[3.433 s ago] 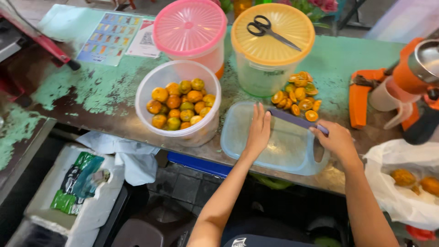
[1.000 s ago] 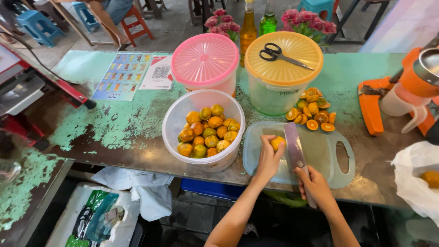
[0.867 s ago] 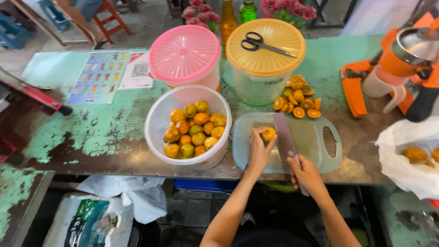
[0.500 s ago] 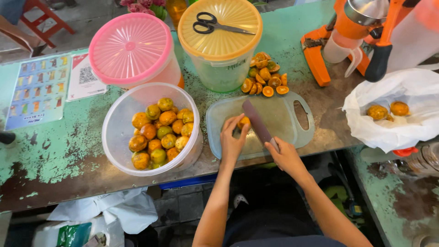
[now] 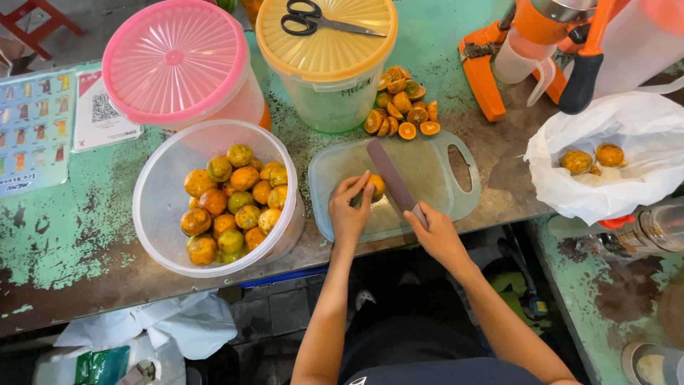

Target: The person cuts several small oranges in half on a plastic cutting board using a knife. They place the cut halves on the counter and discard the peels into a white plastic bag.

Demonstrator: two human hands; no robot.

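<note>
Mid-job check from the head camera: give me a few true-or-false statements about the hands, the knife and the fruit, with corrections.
1. The left hand holds a small orange fruit on the cutting board. True.
2. The right hand holds scissors. False: it grips a knife; the scissors lie on the yellow lid.
3. The clear tub holds whole fruit. True.
4. The cut halves lie in the white bag. False: they sit on the table beside the board.
</note>
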